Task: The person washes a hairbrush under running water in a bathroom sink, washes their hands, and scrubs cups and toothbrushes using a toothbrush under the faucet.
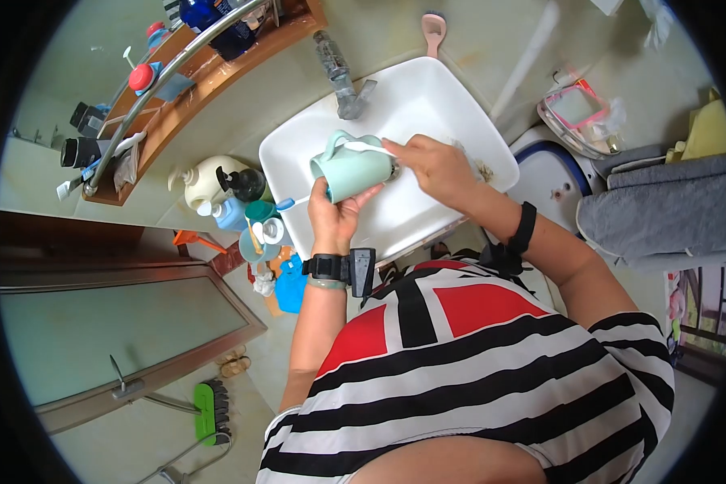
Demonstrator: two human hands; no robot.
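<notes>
Over the white sink, my left hand holds a light green cup tilted on its side, with the fingers under it. A toothbrush with a blue end sticks out to the left beside that hand; how it is held is hidden. My right hand pinches a white handle, which lies along the upper side of the cup near the cup's handle. The grey faucet stands just above the cup, at the sink's back.
Pump bottles and other containers crowd the left side of the sink. A wooden shelf with a metal rail is at the upper left. A pink brush lies behind the sink. Grey towels hang at the right.
</notes>
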